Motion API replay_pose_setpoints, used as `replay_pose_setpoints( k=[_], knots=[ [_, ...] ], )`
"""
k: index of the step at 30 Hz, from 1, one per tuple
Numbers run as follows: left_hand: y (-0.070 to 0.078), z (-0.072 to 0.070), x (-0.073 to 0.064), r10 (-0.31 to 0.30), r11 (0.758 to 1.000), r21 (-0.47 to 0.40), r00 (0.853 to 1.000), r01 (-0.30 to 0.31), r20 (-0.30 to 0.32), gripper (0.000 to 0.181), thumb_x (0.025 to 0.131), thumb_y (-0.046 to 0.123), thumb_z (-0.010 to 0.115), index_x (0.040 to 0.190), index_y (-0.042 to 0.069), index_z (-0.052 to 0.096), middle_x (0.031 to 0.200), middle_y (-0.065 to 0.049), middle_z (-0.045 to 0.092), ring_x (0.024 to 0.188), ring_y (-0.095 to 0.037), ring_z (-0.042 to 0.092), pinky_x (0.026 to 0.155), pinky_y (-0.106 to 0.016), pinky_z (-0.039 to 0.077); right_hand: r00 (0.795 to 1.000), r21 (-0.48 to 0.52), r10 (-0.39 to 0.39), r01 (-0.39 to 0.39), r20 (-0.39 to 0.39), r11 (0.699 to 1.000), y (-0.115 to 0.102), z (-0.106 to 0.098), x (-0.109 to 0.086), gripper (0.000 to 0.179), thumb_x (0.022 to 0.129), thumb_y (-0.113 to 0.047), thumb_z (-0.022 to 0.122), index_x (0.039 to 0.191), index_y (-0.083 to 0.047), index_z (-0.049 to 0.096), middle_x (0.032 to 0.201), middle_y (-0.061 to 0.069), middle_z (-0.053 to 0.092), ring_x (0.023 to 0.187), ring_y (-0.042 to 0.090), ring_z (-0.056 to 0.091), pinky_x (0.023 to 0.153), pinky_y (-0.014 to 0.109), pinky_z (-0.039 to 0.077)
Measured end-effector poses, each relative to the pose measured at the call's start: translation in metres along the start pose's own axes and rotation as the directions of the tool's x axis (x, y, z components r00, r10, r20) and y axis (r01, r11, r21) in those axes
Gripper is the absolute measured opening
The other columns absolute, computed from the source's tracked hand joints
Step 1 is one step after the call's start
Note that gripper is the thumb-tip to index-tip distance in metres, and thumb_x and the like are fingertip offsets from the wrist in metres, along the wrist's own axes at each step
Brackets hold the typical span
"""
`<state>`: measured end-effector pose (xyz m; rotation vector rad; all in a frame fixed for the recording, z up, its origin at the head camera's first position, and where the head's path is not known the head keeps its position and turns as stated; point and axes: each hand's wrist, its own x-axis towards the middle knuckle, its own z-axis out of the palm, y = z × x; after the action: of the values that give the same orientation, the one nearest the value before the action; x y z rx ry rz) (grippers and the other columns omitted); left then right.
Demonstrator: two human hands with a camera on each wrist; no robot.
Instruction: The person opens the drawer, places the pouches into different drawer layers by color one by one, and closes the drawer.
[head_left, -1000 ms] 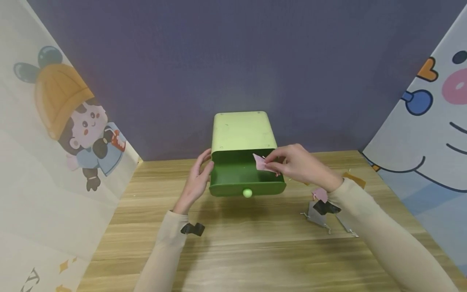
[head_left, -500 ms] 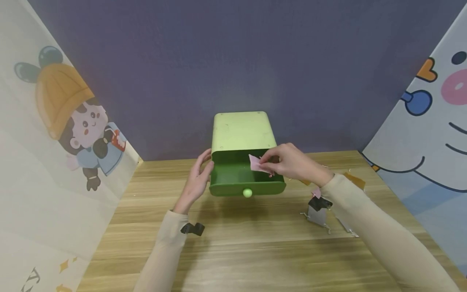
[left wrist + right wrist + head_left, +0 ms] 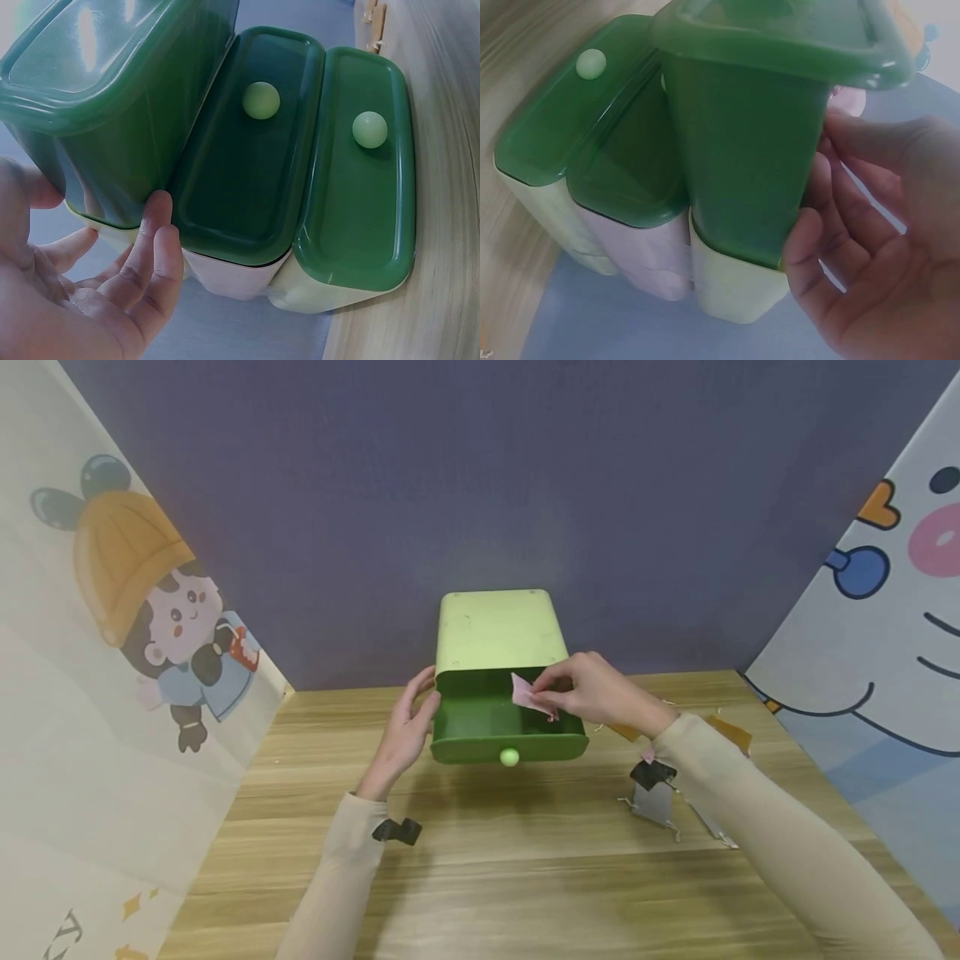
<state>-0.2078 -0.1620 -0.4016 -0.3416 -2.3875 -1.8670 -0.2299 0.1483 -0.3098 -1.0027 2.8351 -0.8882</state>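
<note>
A small pink drawstring pouch (image 3: 522,692) is pinched between the thumb and fingers of my right hand (image 3: 596,692), over the right part of the pulled-out green drawer (image 3: 468,748). In the right wrist view, only a bit of the pink pouch (image 3: 850,100) shows behind the drawer (image 3: 739,150). My left hand (image 3: 403,735) stands at the left side of the pale green cabinet (image 3: 501,631), thumb and fingers spread. The left wrist view has its fingertips right at the open drawer's side (image 3: 112,169), by the cabinet's edge.
Two closed drawers with round knobs, the middle one (image 3: 232,172) and the bottom one (image 3: 360,202), sit below the open one. On the wooden table (image 3: 480,877) to the right lie a grey pouch (image 3: 652,803) and a mustard-coloured one (image 3: 729,733). A dark wall (image 3: 495,485) rises behind.
My right hand has moved a little left with the pink pouch, further over the open drawer. The left hand and the cabinet have stayed in place.
</note>
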Motion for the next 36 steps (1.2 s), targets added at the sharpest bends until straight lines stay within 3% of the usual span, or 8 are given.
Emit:
replay_pose_setpoints(
  k=[12, 28, 36],
  knots=[
    [0.001, 0.001, 0.0, -0.009, 1.0, -0.008, 1.0, 0.009, 0.002, 0.056, 0.115, 0.033, 0.046, 0.168, 0.022, 0.032, 0.168, -0.016, 0.038, 0.137, -0.044, 0.058, 0.089, -0.034, 0.055, 1.0, -0.018, 0.013, -0.013, 0.008, 1.0, 0.001, 0.002, 0.006, 0.011, 0.099, -0.021, 0.078, 0.106, -0.017, 0.086, 0.09, -0.005, 0.082, 0.056, 0.009, 0.048, 0.055, 0.026, 0.038],
    [0.0, 0.0, 0.0, -0.014, 1.0, -0.012, 1.0, 0.014, -0.007, 0.057, 0.115, 0.033, 0.047, 0.168, 0.02, 0.032, 0.168, -0.016, 0.038, 0.132, -0.043, 0.062, 0.089, -0.035, 0.057, 1.0, -0.07, -0.008, 0.007, -0.017, 0.998, 0.001, 0.004, 0.011, 0.014, 0.1, -0.017, 0.076, 0.11, -0.01, 0.085, 0.103, 0.004, 0.084, 0.06, 0.009, 0.053, 0.064, 0.029, 0.046],
    [0.001, 0.001, 0.0, -0.017, 1.0, -0.015, 1.0, 0.017, 0.0, 0.057, 0.115, 0.033, 0.046, 0.168, 0.022, 0.032, 0.169, -0.016, 0.037, 0.139, -0.044, 0.058, 0.098, -0.045, 0.058, 1.0, -0.031, 0.004, -0.004, -0.026, 0.999, 0.004, 0.003, 0.008, 0.017, 0.101, -0.017, 0.075, 0.112, -0.008, 0.084, 0.103, 0.005, 0.084, 0.069, 0.012, 0.069, 0.069, 0.031, 0.054]
  ],
)
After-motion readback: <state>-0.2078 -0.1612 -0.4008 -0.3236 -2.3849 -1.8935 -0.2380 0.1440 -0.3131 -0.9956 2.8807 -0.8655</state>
